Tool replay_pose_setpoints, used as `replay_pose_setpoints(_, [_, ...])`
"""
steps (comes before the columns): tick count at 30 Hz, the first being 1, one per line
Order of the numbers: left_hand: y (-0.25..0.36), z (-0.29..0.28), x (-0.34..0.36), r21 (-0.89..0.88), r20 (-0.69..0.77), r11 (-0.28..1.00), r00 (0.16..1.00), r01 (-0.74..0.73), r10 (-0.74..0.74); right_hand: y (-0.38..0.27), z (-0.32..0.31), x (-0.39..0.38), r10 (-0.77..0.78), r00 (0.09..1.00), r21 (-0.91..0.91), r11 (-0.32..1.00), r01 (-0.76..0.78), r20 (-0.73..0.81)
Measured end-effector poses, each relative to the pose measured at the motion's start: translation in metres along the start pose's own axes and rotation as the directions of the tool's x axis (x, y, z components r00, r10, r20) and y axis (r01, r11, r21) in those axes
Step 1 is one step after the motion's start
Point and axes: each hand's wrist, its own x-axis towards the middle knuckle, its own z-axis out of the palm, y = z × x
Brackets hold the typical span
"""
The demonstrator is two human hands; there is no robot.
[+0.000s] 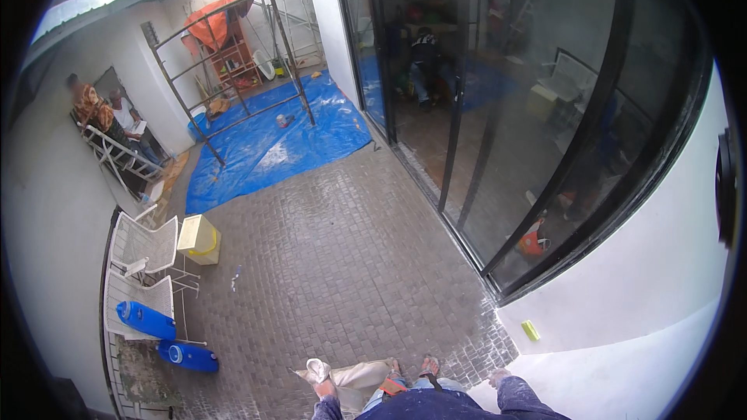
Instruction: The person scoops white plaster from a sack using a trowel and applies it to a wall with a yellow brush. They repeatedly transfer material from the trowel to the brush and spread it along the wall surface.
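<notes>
Cloth, a crumpled white rag [317,371], sits bunched in the person's left hand [321,383] at the bottom edge of the view; the fingers are closed around it, so only a pale, wrinkled lump shows above the wrist. The right hand [498,377] hangs low to the right, paint-flecked and pale, near the foot of the white rendered wall [638,295]; whether its fingers are curled or spread cannot be told, and nothing shows in it. Between the two hands lie the person's blue-trousered legs and sandalled feet [408,367], standing on a beige cloth sheet [359,377] spread over the grey paving-block floor [334,249].

Just up the wall from the right hand, a small yellow-green tag [530,330] sticks to the white surface. Above it runs a tall black-framed sliding glass door [498,109], its panes reflecting the yard.

To the left, well apart from the hands, two white wire-mesh chairs [144,260] stand by the side wall, with two blue plastic boards [167,338] resting on and below them. A pale yellow square bucket [198,239] stands just beside the upper chair. Farther off, a blue tarpaulin [272,144] covers the paving, and a dark metal scaffold frame [233,70] stands on it. At the far left, two other people [109,113] sit by the side wall.
</notes>
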Motion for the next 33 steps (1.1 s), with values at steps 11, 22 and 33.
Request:
replay_pose_setpoints(11, [-0.036,-0.067,0.002,0.296,-0.095,0.931,0.977,0.211,-0.192,-0.013,0.009,-0.015,0.028,1.0,0.545,0.838,-0.021,-0.005])
replay_pose_setpoints(22, [0.02,-0.048,-0.022,0.309,0.051,0.947,0.993,0.083,-0.104,-0.08,-0.043,0.014,-0.232,0.953,0.068,0.966,0.249,-0.194])
replay_pose_setpoints(33, [0.135,0.082,-0.062,0.108,0.631,0.956,0.762,-0.273,0.146,-0.189,-0.13,0.01,-0.32,0.928,-0.025,0.947,0.321,-0.188])
